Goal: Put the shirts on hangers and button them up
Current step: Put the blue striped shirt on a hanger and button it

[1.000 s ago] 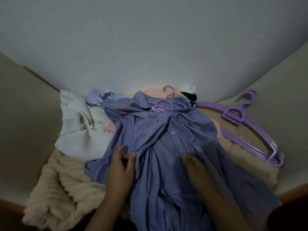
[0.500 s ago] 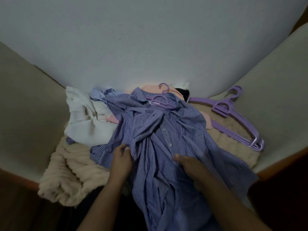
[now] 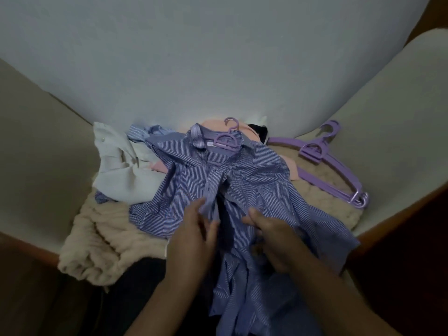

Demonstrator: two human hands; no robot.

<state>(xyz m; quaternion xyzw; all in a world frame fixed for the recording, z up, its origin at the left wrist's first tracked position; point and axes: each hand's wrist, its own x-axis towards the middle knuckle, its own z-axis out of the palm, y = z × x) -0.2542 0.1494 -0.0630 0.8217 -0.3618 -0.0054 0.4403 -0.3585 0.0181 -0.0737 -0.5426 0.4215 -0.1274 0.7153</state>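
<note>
One head-worn wide-angle view looks steeply down, close above the seat (image 3: 388, 132).

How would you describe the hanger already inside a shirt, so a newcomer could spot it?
Find the blue striped shirt spread below the pale wall. At its collar sits a purple hanger; unlike the spare hangers stacked bare to the right, only its hook and neck show.

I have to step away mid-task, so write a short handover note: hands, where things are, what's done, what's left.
Left hand pinches the striped shirt placket edge; right hand holds the opposite front.
Shirt is on a purple hanger, lying on the beige blanket.
Spare hangers lie to the right; a white shirt sits in the pile at left.
Done: shirt hung.
Left: button its open front, then the other shirts.
</note>
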